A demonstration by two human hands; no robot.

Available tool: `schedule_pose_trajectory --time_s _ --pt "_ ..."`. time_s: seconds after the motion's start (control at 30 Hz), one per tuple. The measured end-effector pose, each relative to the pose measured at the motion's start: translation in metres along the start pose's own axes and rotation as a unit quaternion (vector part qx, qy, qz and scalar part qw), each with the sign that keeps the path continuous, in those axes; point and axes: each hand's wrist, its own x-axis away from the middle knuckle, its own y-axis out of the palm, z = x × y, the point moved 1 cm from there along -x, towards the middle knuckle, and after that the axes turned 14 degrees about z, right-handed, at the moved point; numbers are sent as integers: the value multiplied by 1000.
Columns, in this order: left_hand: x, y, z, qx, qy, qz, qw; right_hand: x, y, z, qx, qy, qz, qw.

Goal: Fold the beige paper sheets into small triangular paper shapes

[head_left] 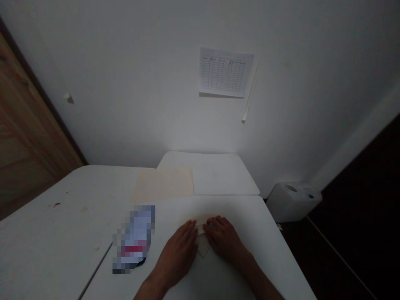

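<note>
Left hand point(180, 249) and right hand point(225, 238) press the pale piece point(203, 246) on the white table point(264, 233), can't tell if pinched; pointed near end looks folded already, larger sheet point(164, 183) beyond still lies flat, unfolded.

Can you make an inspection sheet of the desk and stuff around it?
Surface: white tabletops with seams; red mark at left.
Job's things: pale folded sheet; flat pale sheet farther off, leftward.
Clutter: pixelated item, can't tell what.
Hands: left hand and right hand both touch the folded sheet.
Cables: none certain; thin line on the floor, unclear.
Surroundings: wall, printed chart, white container, wooden panel.
</note>
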Motion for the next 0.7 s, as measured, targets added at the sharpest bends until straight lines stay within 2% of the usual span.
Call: schedule_pose_trajectory --time_s 0.13,0.3,0.57,0.7 --pt "0 9 7 31 24 -5 999 1 -3 0 -9 5 -4 1000" --pt "2 6 6 28 4 -12 1000 -1 -7 -4 -31 27 10 999" --pt "3 8 6 19 -1 -28 999 -3 8 -11 18 83 27 996" --pt "4 8 5 16 -2 -43 999 -4 7 -14 17 93 19 995"
